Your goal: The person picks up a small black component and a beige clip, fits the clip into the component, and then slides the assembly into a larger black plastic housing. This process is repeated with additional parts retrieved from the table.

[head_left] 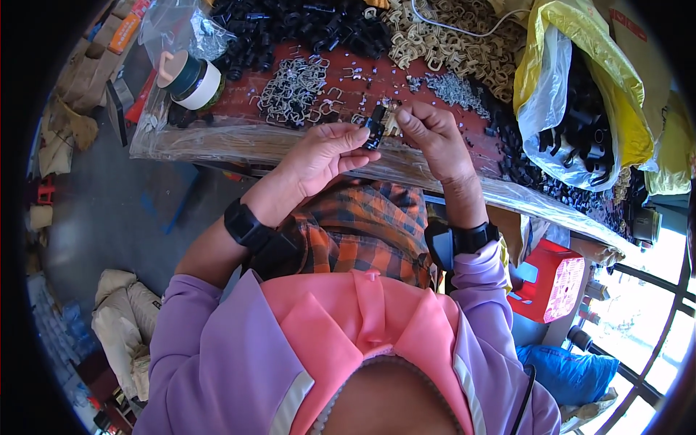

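Note:
My left hand (322,154) grips a small black plastic fitting (375,127) between thumb and fingers, just above the table's near edge. My right hand (439,142) is closed in a pinch close beside it. A tan piece (391,123) shows between the black fitting and my right thumb; whether it is held or joined to the fitting I cannot tell. Beyond my left hand lies a pile of U-shaped metal clips (293,88). Past my right hand is a heap of small silvery metal parts (458,93).
Black fittings (304,29) and tan plastic clips (453,43) are heaped at the back of the red table (243,109). A lidded cup (194,83) stands at the left. A yellow bag (631,94) holding black parts sits at the right. Below the table is a red box (554,283).

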`<action>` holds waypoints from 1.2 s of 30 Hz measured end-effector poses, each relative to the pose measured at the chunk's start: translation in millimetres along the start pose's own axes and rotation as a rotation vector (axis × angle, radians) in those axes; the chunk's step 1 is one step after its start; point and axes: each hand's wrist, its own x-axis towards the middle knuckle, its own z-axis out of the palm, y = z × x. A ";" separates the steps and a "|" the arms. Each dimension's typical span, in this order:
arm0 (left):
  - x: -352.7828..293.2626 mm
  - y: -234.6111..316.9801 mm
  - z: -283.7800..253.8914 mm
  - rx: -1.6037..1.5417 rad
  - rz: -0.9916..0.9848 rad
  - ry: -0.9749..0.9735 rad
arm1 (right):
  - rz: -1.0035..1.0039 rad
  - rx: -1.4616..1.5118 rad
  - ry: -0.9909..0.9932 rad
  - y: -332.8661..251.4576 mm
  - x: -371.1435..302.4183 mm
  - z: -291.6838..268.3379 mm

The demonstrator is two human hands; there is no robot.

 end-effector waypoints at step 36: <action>-1.4 8.1 6.7 -0.030 -0.043 -0.011 | -0.050 -0.005 0.234 14.1 -0.9 30.3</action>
